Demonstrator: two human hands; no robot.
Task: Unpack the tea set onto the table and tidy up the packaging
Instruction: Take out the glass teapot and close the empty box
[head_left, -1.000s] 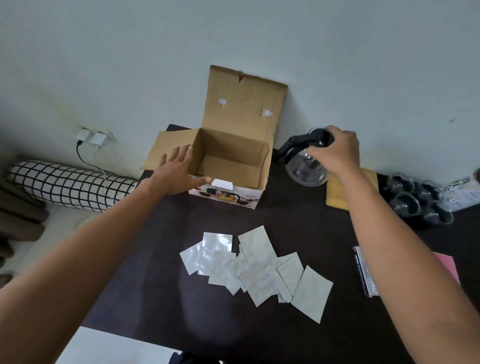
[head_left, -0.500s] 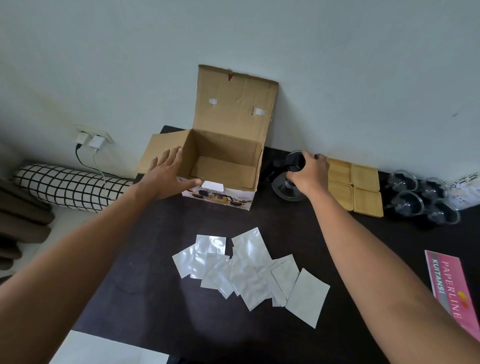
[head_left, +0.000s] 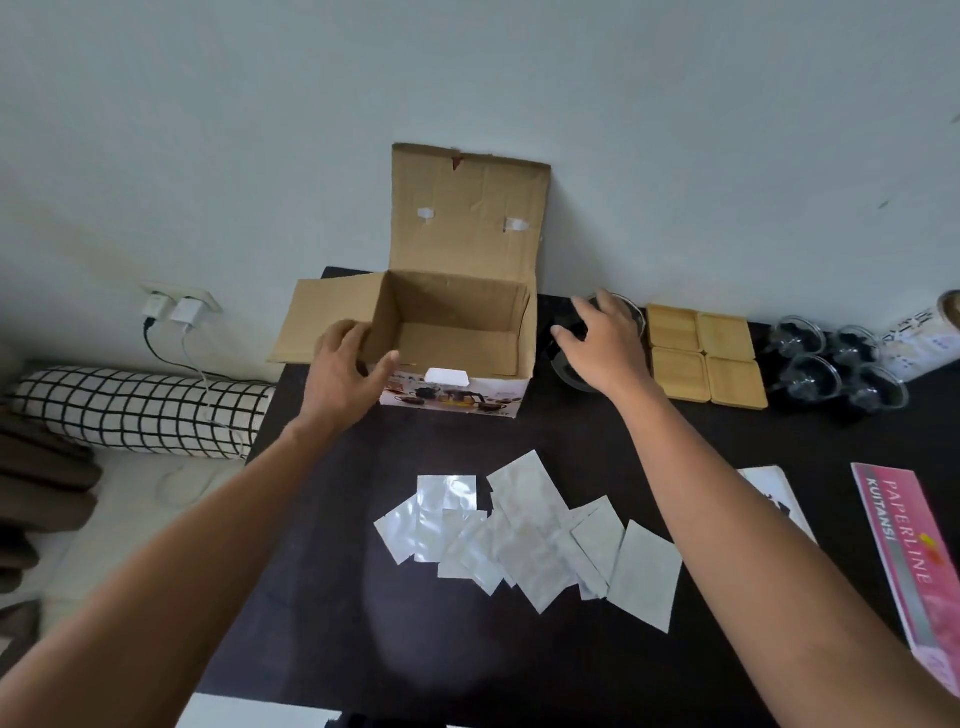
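Teapot (head_left: 589, 345), carried in the air a second before, was set on the dark table (head_left: 519, 665) between cardboard box (head_left: 457, 332) and bamboo coasters (head_left: 706, 356). Right hand (head_left: 602, 345) was loosened over it, left hand (head_left: 345, 371) half-open at the box corner; packaging was left to tidy.

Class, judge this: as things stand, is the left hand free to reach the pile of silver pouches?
Probably yes. The left hand rests open at the cardboard box, holding nothing, and only bare table lies between it and the silver pouches.
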